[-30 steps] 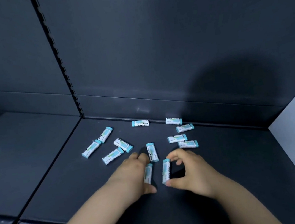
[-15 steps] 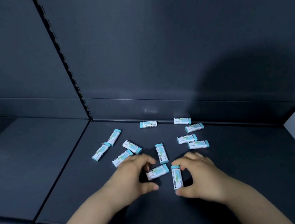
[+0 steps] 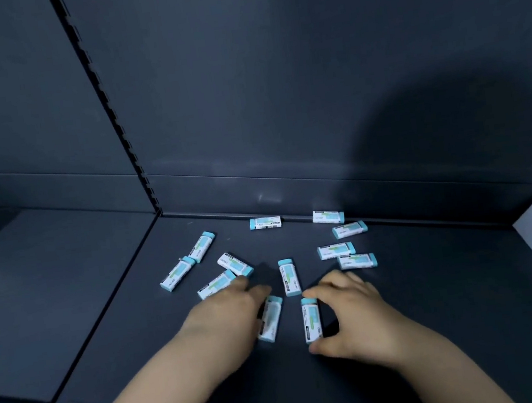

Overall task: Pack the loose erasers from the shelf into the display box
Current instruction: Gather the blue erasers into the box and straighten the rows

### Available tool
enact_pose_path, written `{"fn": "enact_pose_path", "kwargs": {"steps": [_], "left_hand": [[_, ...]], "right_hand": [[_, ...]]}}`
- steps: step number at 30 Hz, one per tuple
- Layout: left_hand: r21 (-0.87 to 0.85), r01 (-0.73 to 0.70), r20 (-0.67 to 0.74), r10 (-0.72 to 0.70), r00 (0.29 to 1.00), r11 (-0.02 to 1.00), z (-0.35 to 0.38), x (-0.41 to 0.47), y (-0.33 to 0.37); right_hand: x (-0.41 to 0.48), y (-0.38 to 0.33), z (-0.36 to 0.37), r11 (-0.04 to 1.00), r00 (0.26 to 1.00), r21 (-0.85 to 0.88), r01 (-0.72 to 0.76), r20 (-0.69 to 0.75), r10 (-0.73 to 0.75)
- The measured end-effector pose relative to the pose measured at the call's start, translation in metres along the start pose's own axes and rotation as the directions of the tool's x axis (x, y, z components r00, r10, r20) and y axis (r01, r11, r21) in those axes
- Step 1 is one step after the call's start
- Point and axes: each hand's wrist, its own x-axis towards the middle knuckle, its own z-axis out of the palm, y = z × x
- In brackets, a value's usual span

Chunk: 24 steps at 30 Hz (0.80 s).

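**Two erasers gripped at the front of the shelf, ten left lying loose**

Both hands are seen low over the dark shelf. The left hand is curled over the left side of a first eraser, which is gripped near the middle of the shelf. That hand and its eraser are blurred, so the exact lie of the fingers cannot be told. Just beside it, a second eraser is pinched lengthwise by the right hand, with a fingertip set on its teal far end and the thumb at its near end.

Ten more white and teal erasers are scattered beyond the hands. One loose eraser lies between the two hands' fingertips, pointing away. A left group of four is spread toward the shelf's left edge. A right group of three lies behind the right hand, and a back pair is set against the foot of the back panel
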Motion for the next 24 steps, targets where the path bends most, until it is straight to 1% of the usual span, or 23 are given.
{"fn": "enact_pose_path", "kwargs": {"steps": [3,5,8,11,13,16,18,22,24], "left_hand": [[-0.022,-0.138,0.087,0.140,0.986,0.990,-0.001,0.005,-0.008],[-0.053,-0.164,0.099,0.168,0.981,0.985,0.002,0.011,-0.008],[-0.151,-0.172,0.022,0.177,0.984,0.973,0.004,0.012,-0.014],[-0.126,-0.222,-0.117,0.207,0.971,0.967,-0.002,0.001,-0.032],[-0.102,-0.231,-0.192,0.208,0.959,0.968,-0.008,-0.008,-0.048],[-0.080,-0.227,-0.288,0.196,0.937,0.971,-0.017,-0.026,-0.091],[-0.082,-0.216,-0.328,0.178,0.928,0.973,-0.021,-0.039,-0.125],[-0.046,-0.213,-0.405,0.177,0.897,0.976,-0.029,-0.071,-0.223],[-0.059,-0.210,-0.424,0.167,0.890,0.976,-0.037,-0.087,-0.270]], "right_hand": [[0.002,-0.002,-0.002,1.000,1.000,0.020,-0.002,0.014,0.002],[0.003,-0.006,-0.003,1.000,1.000,0.015,-0.011,0.020,0.011],[0.003,-0.015,-0.004,0.999,0.999,0.017,-0.037,-0.006,0.037],[0.008,-0.035,-0.006,0.999,0.998,0.018,-0.033,-0.058,0.034],[0.015,-0.056,-0.005,0.999,0.996,0.042,-0.018,-0.089,0.022],[0.035,-0.102,0.006,0.995,0.987,0.100,0.007,-0.160,0.009],[0.051,-0.137,0.019,0.990,0.980,0.138,0.018,-0.200,0.010],[0.096,-0.224,0.056,0.983,0.968,0.178,0.046,-0.250,0.000],[0.117,-0.267,0.073,0.979,0.965,0.197,0.058,-0.262,-0.004]]}}
